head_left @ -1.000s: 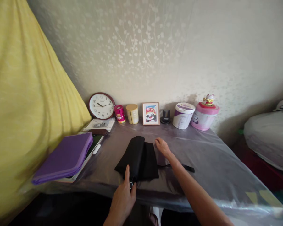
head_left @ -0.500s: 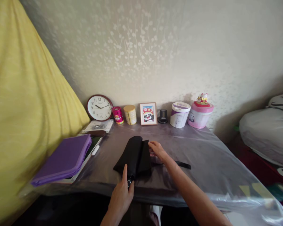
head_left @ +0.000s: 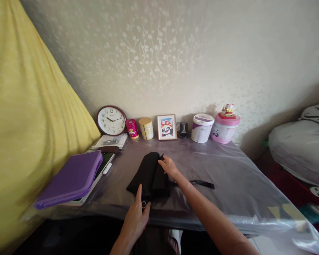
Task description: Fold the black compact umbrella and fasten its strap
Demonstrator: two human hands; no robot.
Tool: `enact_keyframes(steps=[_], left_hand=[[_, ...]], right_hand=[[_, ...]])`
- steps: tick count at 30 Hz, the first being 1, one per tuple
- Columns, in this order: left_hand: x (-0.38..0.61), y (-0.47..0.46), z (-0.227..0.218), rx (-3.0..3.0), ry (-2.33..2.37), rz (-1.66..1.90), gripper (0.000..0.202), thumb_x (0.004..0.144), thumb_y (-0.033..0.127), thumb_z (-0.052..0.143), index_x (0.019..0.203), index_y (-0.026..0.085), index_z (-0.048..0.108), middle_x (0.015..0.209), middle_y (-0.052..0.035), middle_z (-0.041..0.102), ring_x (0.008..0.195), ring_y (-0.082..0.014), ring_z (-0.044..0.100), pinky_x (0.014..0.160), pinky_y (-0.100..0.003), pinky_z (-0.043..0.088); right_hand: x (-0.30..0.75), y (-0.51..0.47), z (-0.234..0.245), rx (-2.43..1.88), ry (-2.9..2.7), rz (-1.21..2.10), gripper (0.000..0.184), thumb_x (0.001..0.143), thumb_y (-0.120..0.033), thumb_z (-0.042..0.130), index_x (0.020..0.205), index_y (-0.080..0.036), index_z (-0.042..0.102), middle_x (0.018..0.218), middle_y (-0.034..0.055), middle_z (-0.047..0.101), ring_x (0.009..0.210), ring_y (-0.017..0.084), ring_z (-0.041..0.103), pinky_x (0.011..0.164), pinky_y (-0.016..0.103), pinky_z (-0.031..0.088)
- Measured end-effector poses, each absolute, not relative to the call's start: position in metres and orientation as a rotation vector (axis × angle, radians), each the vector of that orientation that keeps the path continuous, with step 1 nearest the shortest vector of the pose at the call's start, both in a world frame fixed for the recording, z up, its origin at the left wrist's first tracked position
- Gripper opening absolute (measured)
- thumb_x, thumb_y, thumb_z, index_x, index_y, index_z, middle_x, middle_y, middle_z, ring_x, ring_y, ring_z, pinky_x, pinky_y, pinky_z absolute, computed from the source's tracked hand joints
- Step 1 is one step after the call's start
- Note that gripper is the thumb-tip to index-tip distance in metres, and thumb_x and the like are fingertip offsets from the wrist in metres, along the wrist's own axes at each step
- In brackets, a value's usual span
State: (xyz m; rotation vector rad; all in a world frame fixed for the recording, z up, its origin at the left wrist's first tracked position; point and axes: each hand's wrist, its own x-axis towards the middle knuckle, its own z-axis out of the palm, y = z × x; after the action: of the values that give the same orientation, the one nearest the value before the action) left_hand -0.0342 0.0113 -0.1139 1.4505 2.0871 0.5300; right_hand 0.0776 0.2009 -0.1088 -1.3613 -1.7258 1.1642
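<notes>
A folded black umbrella (head_left: 146,173) lies on the plastic-covered table (head_left: 228,184), its loose canopy partly gathered. My left hand (head_left: 136,217) grips its near end at the table's front edge, thumb up along the fabric. My right hand (head_left: 169,166) pinches a flap of the black fabric at the umbrella's far right side and holds it over the roll. A black strap (head_left: 202,183) trails from the umbrella to the right across the table.
Along the wall stand a round clock (head_left: 111,120), a pink tin (head_left: 132,128), a yellow tin (head_left: 145,128), a small framed picture (head_left: 166,127), a white tub (head_left: 201,128) and a pink tub (head_left: 224,129). A purple zip folder (head_left: 71,179) lies left. Yellow curtain hangs at left.
My right hand has moved left, folding the flat right flap of black fabric over onto the umbrella's roll. The left hand stays on the near end.
</notes>
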Motion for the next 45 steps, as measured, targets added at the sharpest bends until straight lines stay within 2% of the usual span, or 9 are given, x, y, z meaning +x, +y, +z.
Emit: enact_keyframes(steps=[3, 6, 13, 22, 28, 33, 38, 41, 45], left_hand=[[-0.034, 0.011, -0.113, 1.443, 2.079, 0.535, 0.064, 0.087, 0.034, 0.032, 0.139, 0.014, 0.001, 0.112, -0.012, 0.06, 0.091, -0.0169, 0.061, 0.079, -0.025, 0.042], [-0.034, 0.012, -0.115, 1.453, 2.069, 0.548, 0.065, 0.087, 0.031, 0.033, 0.139, 0.014, 0.0, 0.114, -0.012, 0.058, 0.093, -0.0156, 0.061, 0.08, -0.023, 0.041], [-0.035, 0.012, -0.118, 1.495, 2.051, 0.532, 0.065, 0.086, 0.031, 0.033, 0.139, 0.014, -0.002, 0.105, -0.0114, 0.062, 0.089, -0.0164, 0.061, 0.076, -0.023, 0.04], [-0.031, 0.013, -0.116, 1.459, 2.144, 0.394, 0.065, 0.087, 0.034, 0.032, 0.138, 0.013, -0.001, 0.098, -0.0121, 0.064, 0.084, -0.0188, 0.062, 0.069, -0.024, 0.039], [-0.03, 0.01, -0.116, 1.5, 2.084, 0.538, 0.073, 0.086, 0.03, 0.033, 0.135, 0.015, -0.019, 0.1, -0.009, 0.065, 0.081, -0.0158, 0.063, 0.067, -0.021, 0.04], [-0.028, 0.008, -0.116, 1.537, 2.075, 0.565, 0.069, 0.087, 0.031, 0.032, 0.137, 0.014, -0.013, 0.098, -0.0088, 0.066, 0.083, -0.0152, 0.063, 0.068, -0.02, 0.04], [-0.027, 0.009, -0.115, 1.547, 2.082, 0.488, 0.067, 0.087, 0.03, 0.032, 0.138, 0.016, -0.008, 0.095, -0.0081, 0.066, 0.081, -0.0152, 0.064, 0.067, -0.02, 0.039], [-0.029, 0.01, -0.116, 1.569, 2.082, 0.429, 0.062, 0.087, 0.031, 0.031, 0.139, 0.018, -0.001, 0.099, -0.0086, 0.065, 0.084, -0.0161, 0.063, 0.069, -0.021, 0.04], [-0.031, 0.009, -0.123, 1.549, 2.094, 0.485, 0.062, 0.088, 0.03, 0.029, 0.139, 0.014, -0.003, 0.101, -0.0099, 0.064, 0.087, -0.0158, 0.062, 0.072, -0.02, 0.04]], right_hand=[[0.07, 0.2, -0.104, -1.349, -1.765, 1.137, 0.008, 0.076, -0.025, 0.052, 0.078, -0.017, 0.051, 0.056, -0.0061, 0.047, 0.044, 0.006, 0.047, 0.035, 0.015, 0.037], [0.061, 0.198, -0.1, -1.347, -1.803, 1.123, 0.019, 0.077, -0.025, 0.05, 0.094, -0.016, 0.049, 0.061, -0.0052, 0.053, 0.043, 0.007, 0.05, 0.036, 0.016, 0.04], [0.045, 0.198, -0.099, -1.365, -1.969, 0.964, 0.034, 0.079, -0.023, 0.047, 0.111, -0.013, 0.045, 0.065, -0.0012, 0.061, 0.049, 0.01, 0.057, 0.05, 0.02, 0.044], [0.029, 0.188, -0.093, -1.345, -2.241, 0.722, 0.032, 0.083, -0.033, 0.044, 0.108, -0.015, 0.052, 0.078, 0.0056, 0.067, 0.08, 0.018, 0.063, 0.07, 0.025, 0.042], [0.023, 0.171, -0.093, -1.314, -2.48, 0.373, 0.034, 0.086, -0.034, 0.039, 0.117, -0.02, 0.044, 0.091, 0.0077, 0.067, 0.082, 0.021, 0.063, 0.066, 0.029, 0.044], [0.029, 0.161, -0.096, -1.142, -2.519, 0.239, 0.03, 0.085, -0.027, 0.041, 0.114, -0.019, 0.046, 0.098, 0.0064, 0.063, 0.087, 0.018, 0.06, 0.07, 0.027, 0.044], [0.032, 0.153, -0.099, -1.057, -2.503, 0.128, 0.033, 0.085, -0.031, 0.043, 0.115, -0.017, 0.046, 0.096, 0.0076, 0.06, 0.088, 0.019, 0.056, 0.072, 0.028, 0.045], [0.035, 0.15, -0.1, -0.948, -2.495, 0.125, 0.031, 0.085, -0.028, 0.044, 0.114, -0.017, 0.047, 0.096, 0.007, 0.059, 0.089, 0.018, 0.055, 0.075, 0.028, 0.044], [0.051, 0.139, -0.101, -0.657, -2.504, 0.207, 0.026, 0.089, -0.019, 0.036, 0.108, -0.016, 0.053, 0.096, 0.0065, 0.06, 0.089, 0.015, 0.054, 0.084, 0.029, 0.041]])
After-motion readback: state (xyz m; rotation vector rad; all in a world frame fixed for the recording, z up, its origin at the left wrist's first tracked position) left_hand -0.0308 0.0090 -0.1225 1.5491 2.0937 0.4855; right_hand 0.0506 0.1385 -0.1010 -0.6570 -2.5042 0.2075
